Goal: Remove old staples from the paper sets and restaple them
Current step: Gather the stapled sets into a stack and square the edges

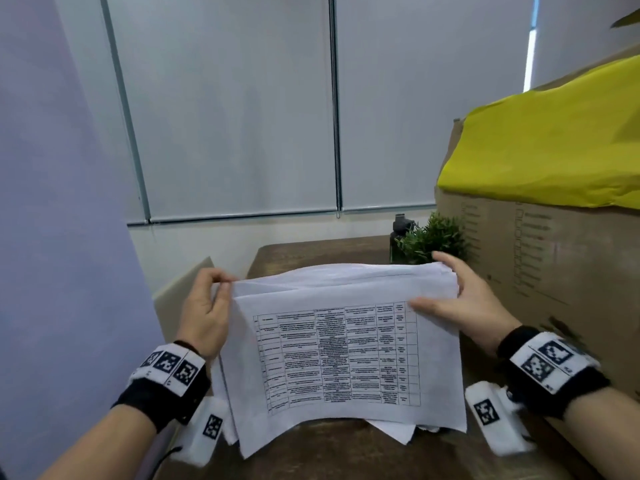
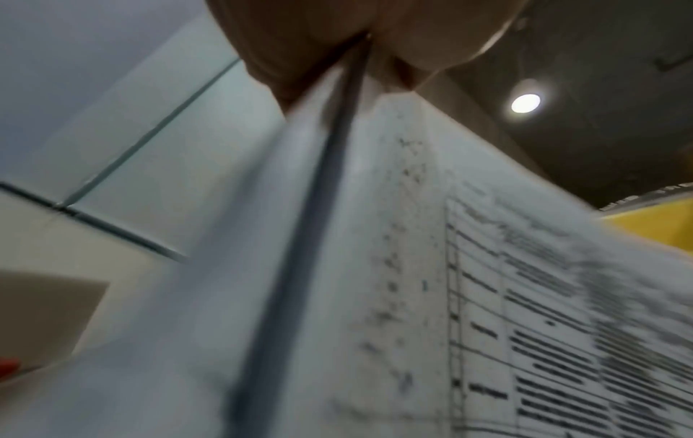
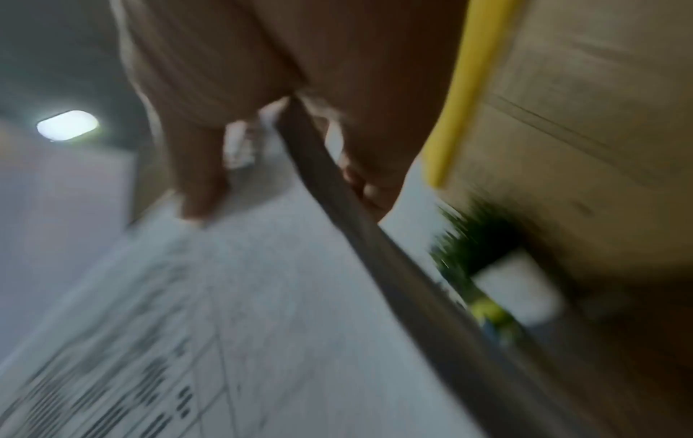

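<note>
A thick stack of white paper sheets (image 1: 343,344) is held up a little over the dark brown wooden desk (image 1: 311,251), in front of the person. The top sheet has a printed table with small black words, too small to read. The near edge of the stack droops down, and a few loose white sheets (image 1: 391,432) peek out from under it, mostly hidden.

The left hand (image 1: 207,306) has its grip on the far left corner of the stack. Its thumb and fingers pinch the edge of the sheets. In the left wrist view the left hand (image 2: 360,44) is cut off at the top, and the paper is blurry.

The right hand (image 1: 457,299) holds the right side of the stack. Its thumb lies flat on the top sheet and its fingers curl round the far edge. The right wrist view is very blurry, but the right hand (image 3: 300,74) is on the paper.

No staple can be made out on the sheets.

Behind the stack stands a small green leafy plant (image 1: 433,240) and a dark bottle (image 1: 400,233), partly hidden by the plant. To the right is a big brown cardboard box (image 1: 540,258) with a yellow cloth (image 1: 554,143) on top, cut off at the edge.
</note>
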Available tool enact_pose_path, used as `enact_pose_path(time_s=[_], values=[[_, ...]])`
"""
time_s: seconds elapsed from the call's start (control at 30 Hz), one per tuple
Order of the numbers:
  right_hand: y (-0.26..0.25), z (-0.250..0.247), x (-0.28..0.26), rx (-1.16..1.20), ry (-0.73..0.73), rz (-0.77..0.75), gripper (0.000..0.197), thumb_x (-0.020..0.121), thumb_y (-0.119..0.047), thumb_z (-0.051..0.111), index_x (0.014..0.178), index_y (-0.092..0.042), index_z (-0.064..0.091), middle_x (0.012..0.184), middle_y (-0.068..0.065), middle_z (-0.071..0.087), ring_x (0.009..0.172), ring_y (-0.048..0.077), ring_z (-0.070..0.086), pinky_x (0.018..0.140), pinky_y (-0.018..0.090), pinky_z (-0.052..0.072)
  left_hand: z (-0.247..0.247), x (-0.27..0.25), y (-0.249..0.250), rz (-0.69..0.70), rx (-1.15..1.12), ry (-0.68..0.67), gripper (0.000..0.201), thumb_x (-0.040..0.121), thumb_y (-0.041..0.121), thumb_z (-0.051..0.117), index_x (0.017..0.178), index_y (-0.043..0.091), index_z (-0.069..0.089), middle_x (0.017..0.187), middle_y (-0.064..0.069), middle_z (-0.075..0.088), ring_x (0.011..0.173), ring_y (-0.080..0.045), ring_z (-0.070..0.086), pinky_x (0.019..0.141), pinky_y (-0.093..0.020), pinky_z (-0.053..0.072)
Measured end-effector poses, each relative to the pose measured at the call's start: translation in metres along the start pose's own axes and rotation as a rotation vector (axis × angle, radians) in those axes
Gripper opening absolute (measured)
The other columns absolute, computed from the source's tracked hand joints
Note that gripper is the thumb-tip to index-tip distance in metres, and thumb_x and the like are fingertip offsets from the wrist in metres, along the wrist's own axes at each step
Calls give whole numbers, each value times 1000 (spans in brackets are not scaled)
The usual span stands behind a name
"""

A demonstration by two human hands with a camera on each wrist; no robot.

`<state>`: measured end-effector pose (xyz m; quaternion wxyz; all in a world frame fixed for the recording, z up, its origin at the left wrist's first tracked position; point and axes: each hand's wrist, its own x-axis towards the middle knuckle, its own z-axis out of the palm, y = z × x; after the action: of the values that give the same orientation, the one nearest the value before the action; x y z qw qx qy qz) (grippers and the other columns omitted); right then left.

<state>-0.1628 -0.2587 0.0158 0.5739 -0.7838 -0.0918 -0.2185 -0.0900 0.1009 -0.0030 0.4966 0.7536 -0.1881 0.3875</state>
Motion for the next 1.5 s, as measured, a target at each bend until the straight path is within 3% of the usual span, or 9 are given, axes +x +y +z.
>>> enact_pose_path(time_s=[0.1,0.23,0.4,0.53,0.8,1.03,1.17,1.33,1.5], values=[[25,4,-12,243,-207,117,99,36,-44,95,122,-9,59,111,13,71,100,28,69,78,34,59,1,-3,-5,-122,-96,42,11,101,4,46,98,13,53,93,12,57,84,-3,52,65,-1,37],[39,14,-13,247,-98,129,63,57,-25,92,110,-2,67,101,13,74,98,31,70,75,35,60,-3,-9,-1,-204,-353,-50,38,83,47,68,99,21,44,100,5,61,77,1,62,63,-9,48],[12,37,-6,206,157,85,16,77,1,75,91,-4,71,82,9,75,78,25,73,75,44,60,6,-13,13,-175,-115,-9,37,84,5,73,95,26,43,92,6,54,72,0,59,57,-9,47],[-21,38,-2,264,136,-27,25,78,2,74,96,-14,68,84,-2,75,77,12,73,63,24,58,-2,2,21,-143,-190,29,50,79,11,79,100,35,41,105,-3,56,81,-9,65,64,-27,57],[10,17,-23,214,158,64,66,69,-5,79,124,-27,49,119,5,61,95,17,66,73,27,59,-16,-25,13,-134,-130,-118,61,59,23,87,110,29,54,107,4,62,93,6,61,75,-7,49],[-30,1,3,-616,-81,-20,79,74,-24,81,142,-27,42,137,-5,50,124,16,48,101,25,37,-25,3,9,96,65,-237,60,70,13,87,101,57,61,100,27,69,101,7,62,93,-12,46],[-57,-2,29,-916,-351,70,101,75,-38,78,154,-18,17,155,1,30,139,17,34,112,25,25,-26,21,31,210,415,-546,54,78,23,82,126,32,60,113,23,61,102,9,59,97,-16,45],[-56,13,37,-1172,-413,74,92,81,-46,67,152,-18,16,149,2,35,132,21,41,108,35,38,-17,27,35,154,762,-783,97,79,48,75,155,25,20,153,5,38,137,-16,40,114,-29,32],[-54,13,40,-1369,-422,60,78,81,-52,61,145,-23,26,129,0,47,116,21,52,92,40,50,-20,31,20,152,700,-740,81,84,52,67,152,28,30,148,6,45,134,-17,44,110,-39,38]])
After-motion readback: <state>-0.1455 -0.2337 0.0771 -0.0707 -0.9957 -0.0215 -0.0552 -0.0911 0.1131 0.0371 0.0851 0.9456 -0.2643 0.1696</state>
